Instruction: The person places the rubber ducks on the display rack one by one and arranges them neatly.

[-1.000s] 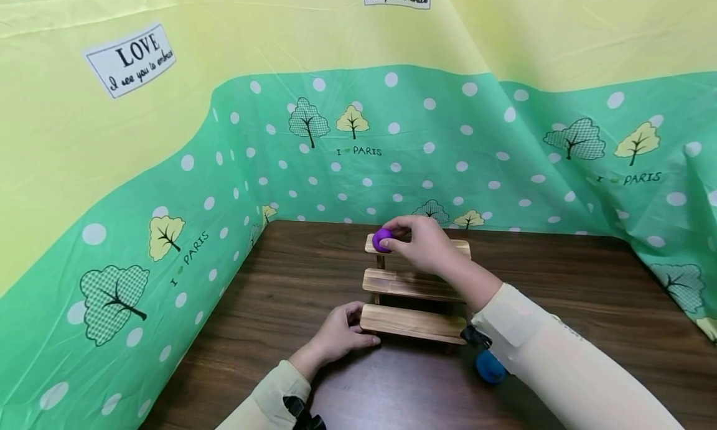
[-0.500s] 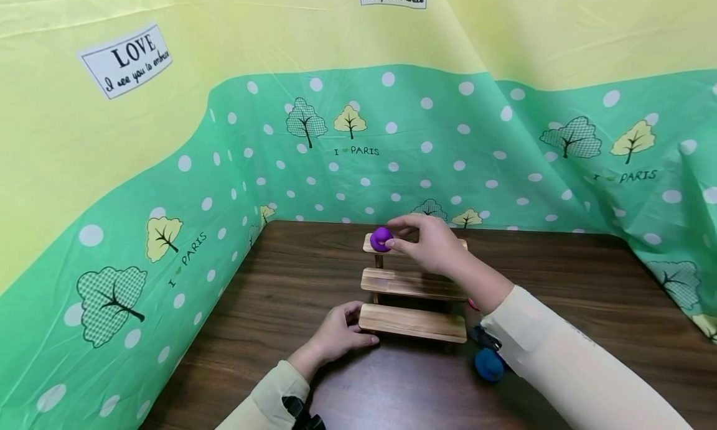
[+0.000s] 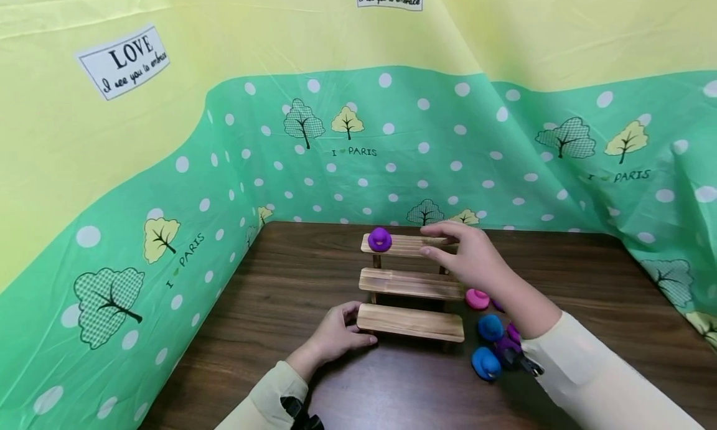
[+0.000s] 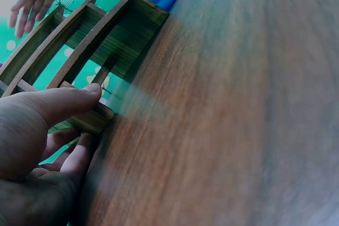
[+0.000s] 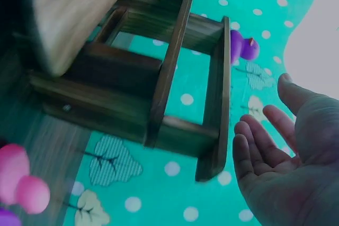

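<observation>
Head view first: how far along is it?

One purple duck (image 3: 379,239) stands upright near the left end of the top shelf (image 3: 406,246), so I'd judge one placing done. It's the only duck I see on the wooden rack (image 3: 411,323).

And what's left?

Judging by that, the ducks on the table (image 3: 403,386), right of the rack, remain unplaced: a pink duck (image 3: 477,299), two blue ducks (image 3: 490,327) and others partly hidden by the right forearm (image 3: 532,312). I can't count those.

Any containers?

No box or bowl shows; the rack's shelves do the bearing.

How's the grip?

The right hand (image 3: 470,252) has its fingers spread, holding nothing, beside the top shelf and apart from the purple duck. The left hand (image 3: 336,336) grips the rack's lower left end between thumb and fingers, probably steadying it.
</observation>
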`<state>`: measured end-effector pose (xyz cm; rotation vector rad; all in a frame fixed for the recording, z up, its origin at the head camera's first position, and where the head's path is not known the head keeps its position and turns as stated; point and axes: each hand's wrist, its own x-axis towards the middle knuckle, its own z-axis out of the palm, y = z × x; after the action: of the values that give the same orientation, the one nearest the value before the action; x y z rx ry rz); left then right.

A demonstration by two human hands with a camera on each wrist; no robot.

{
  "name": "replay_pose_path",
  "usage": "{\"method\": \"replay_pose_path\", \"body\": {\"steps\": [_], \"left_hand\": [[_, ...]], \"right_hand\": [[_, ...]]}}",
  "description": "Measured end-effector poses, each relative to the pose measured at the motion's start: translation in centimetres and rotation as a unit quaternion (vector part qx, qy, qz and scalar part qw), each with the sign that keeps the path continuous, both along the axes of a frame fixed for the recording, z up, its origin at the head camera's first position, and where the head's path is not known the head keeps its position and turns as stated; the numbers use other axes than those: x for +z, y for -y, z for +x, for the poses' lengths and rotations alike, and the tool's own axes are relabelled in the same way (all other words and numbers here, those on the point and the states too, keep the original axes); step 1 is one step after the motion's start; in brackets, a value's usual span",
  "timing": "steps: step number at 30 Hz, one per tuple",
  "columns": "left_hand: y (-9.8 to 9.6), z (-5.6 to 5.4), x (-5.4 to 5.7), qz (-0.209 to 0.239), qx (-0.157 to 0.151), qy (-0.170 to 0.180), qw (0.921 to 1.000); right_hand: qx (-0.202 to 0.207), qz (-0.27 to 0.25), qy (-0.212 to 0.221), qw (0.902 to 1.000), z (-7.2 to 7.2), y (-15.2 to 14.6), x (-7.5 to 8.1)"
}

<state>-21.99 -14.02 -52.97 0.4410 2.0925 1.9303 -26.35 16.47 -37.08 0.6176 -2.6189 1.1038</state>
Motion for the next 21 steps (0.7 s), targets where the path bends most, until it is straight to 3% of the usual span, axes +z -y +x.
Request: {"method": "replay_pose_path", "body": {"steps": [12, 21], "left_hand": [[-0.1, 0.2, 0.1, -0.003, 0.000, 0.004, 1.0000], [-0.1, 0.2, 0.0, -0.002, -0.001, 0.004, 1.0000]], "right_hand": [[-0.067, 0.009, -0.036, 0.9971, 2.1, -6.4, -2.3], [-0.112, -0.008, 0.024, 0.9933, 3.3, -10.8, -4.1]]}}
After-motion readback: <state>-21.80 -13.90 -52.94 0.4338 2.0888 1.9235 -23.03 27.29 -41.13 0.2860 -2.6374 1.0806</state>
